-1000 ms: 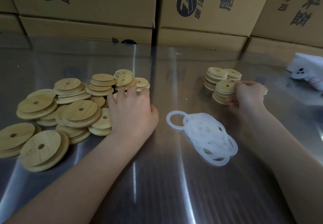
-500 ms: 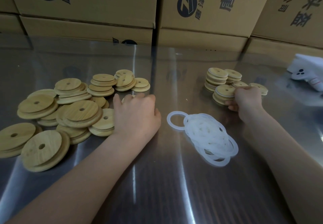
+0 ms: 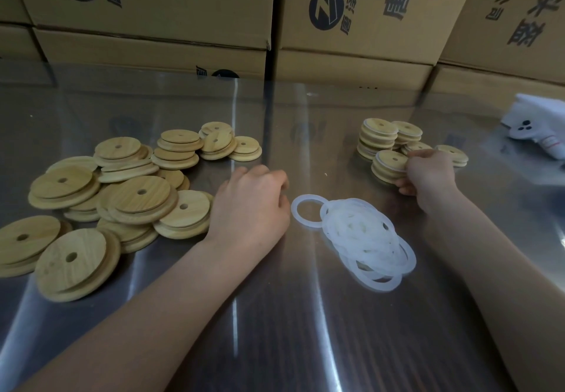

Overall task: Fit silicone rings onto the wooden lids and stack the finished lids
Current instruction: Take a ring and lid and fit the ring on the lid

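- Since the earlier frame, the left grip (image 3: 250, 205) has been drawn back from the loose wooden lids (image 3: 137, 195) to just left of the silicone rings (image 3: 367, 238); its fingers are curled under, and whether anything is held cannot be told.
- A glossy bench (image 3: 275, 345) is backed by printed cartons (image 3: 367, 9) beyond the rings.
- Behind and right of the rings, a white-edged stack of finished lids (image 3: 386, 166) is pinched by the right grip (image 3: 428, 177).

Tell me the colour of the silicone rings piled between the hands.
The silicone rings are translucent white; head view.
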### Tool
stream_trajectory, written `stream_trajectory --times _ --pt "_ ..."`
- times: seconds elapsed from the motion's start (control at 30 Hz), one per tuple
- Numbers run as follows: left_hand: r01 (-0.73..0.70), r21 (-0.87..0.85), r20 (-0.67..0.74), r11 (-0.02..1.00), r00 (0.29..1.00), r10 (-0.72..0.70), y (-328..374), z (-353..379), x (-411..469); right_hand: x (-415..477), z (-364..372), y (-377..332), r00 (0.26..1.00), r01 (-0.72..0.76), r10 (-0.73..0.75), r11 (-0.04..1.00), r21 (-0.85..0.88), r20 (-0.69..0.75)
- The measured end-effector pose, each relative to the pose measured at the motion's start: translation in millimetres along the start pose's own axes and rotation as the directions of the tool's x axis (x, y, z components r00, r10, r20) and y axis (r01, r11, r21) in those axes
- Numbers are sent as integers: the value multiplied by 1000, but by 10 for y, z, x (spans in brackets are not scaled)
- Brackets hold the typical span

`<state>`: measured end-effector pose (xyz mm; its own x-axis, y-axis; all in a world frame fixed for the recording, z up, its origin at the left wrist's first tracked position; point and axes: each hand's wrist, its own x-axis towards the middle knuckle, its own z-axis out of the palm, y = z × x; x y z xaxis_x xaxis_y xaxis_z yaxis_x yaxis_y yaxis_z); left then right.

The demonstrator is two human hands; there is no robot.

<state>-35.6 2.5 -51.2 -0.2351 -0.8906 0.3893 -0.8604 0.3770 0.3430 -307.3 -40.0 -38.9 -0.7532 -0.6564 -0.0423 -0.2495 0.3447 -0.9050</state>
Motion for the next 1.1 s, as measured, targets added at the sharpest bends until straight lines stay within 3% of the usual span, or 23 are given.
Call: stream_trajectory --times 0.17,0.33,0.4,0.47,0.57,0.67,0.73,1.1 --pt "-3 -41 -9 999 1000 3 -11 22 -2 -31 -5 12 998 56 -56 998 -23 -23" --pt "57 -88 42 994 998 -54 -47 60 -3 -166 -39 -68 924 292 -322 943 -162 -209" --pt "89 -103 80 991 993 -81 -58 80 -7 -271 -14 -128 882 407 -428 903 -140 -196" --pt "117 -118 94 986 990 -106 -61 91 -7 -403 44 -159 839 531 -538 842 -100 -81" --pt "146 -135 85 980 987 -135 -50 97 3 -597 141 -157 720 687 -665 723 -71 201" --pt "171 -127 106 977 982 -158 -47 101 5 -708 230 -121 567 779 -649 623 -73 507" --pt "195 -132 122 972 976 -180 -45 102 0 -747 287 -95 492 820 -603 563 -102 627" --pt "152 -179 44 972 988 -147 -59 131 33 -831 378 -96 405 880 -569 454 -137 716"
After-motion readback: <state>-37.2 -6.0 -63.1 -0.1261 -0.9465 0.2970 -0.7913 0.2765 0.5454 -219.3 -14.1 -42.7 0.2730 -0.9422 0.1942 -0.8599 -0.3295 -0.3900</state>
